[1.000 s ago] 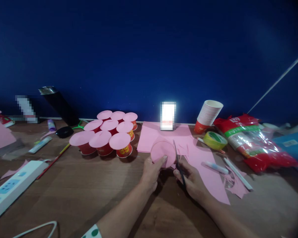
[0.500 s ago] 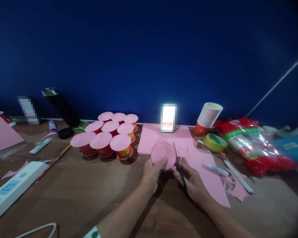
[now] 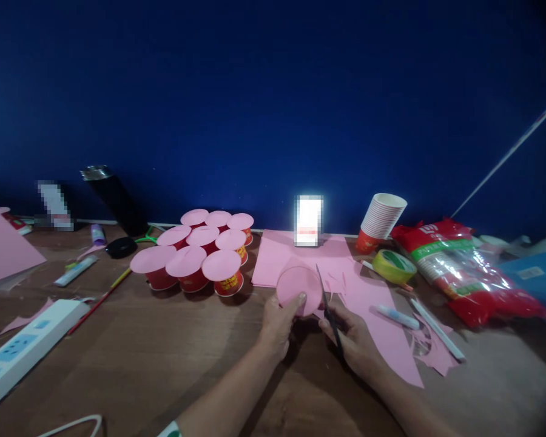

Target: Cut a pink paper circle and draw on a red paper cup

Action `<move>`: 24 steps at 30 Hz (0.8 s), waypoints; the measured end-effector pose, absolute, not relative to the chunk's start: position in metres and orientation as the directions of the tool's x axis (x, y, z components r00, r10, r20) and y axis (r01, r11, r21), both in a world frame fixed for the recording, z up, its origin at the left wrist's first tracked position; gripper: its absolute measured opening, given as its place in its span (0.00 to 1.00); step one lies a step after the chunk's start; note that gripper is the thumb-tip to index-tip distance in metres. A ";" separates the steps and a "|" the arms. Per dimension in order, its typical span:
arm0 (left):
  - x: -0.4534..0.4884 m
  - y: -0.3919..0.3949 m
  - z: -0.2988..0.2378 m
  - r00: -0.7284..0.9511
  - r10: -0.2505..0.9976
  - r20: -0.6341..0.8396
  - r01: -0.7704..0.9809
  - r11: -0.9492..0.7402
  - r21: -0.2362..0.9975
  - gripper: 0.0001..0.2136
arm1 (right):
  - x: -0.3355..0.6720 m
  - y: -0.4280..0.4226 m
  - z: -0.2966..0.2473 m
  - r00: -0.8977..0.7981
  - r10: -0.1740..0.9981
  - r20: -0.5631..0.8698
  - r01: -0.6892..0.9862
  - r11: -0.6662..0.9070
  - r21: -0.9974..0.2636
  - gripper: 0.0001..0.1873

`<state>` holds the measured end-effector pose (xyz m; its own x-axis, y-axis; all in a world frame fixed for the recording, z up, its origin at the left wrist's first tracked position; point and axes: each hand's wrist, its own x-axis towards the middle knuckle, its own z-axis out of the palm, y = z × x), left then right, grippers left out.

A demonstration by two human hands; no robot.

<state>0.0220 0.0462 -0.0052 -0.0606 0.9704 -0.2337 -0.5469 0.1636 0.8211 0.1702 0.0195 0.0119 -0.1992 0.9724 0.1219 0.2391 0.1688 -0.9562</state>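
Between thumb and fingers, my left hand (image 3: 279, 321) pinches a round pink paper disc (image 3: 298, 291), held up above the table. My right hand (image 3: 348, 334) is wrapped round a pair of dark scissors (image 3: 329, 309), whose blades point up and away along the disc's right edge. Whether the blades touch the paper I cannot tell. Behind the disc lie pink paper sheets (image 3: 277, 255), with thin cut strips on them. To the left stand several red paper cups (image 3: 229, 284) in rows, each topped with a pink disc (image 3: 221, 265).
A lit phone (image 3: 308, 221) leans on the wall. To the right are stacked paper cups (image 3: 382, 215), yellow tape (image 3: 394, 267), a glue tube (image 3: 398, 317), paper scraps (image 3: 439, 355) and a red cup pack (image 3: 459, 261). Leftward lie a power strip (image 3: 27, 346), a pencil (image 3: 100, 302) and a black flask (image 3: 116, 200).
The view has tipped slightly, so most things sit a little lower. Both hands keep their hold on the disc and scissors, with hardly any movement.
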 end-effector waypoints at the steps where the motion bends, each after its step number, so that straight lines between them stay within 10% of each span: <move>1: 0.022 0.046 -0.005 -0.057 0.971 -0.230 -0.552 0.161 0.818 0.20 | 0.171 0.020 0.011 -0.202 0.971 0.131 0.239 0.178 -0.955 0.21; 24: 0.021 0.045 -0.008 -0.088 0.972 -0.220 -0.446 0.159 0.881 0.20 | 0.173 0.021 0.009 -0.210 0.969 0.129 0.217 0.174 -0.960 0.21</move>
<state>0.0211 0.0453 -0.0079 -0.0878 0.9716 -0.2197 -0.4464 0.1588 0.8806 0.1728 0.0209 0.0092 -0.2099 0.9692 0.1285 0.2172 0.1744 -0.9604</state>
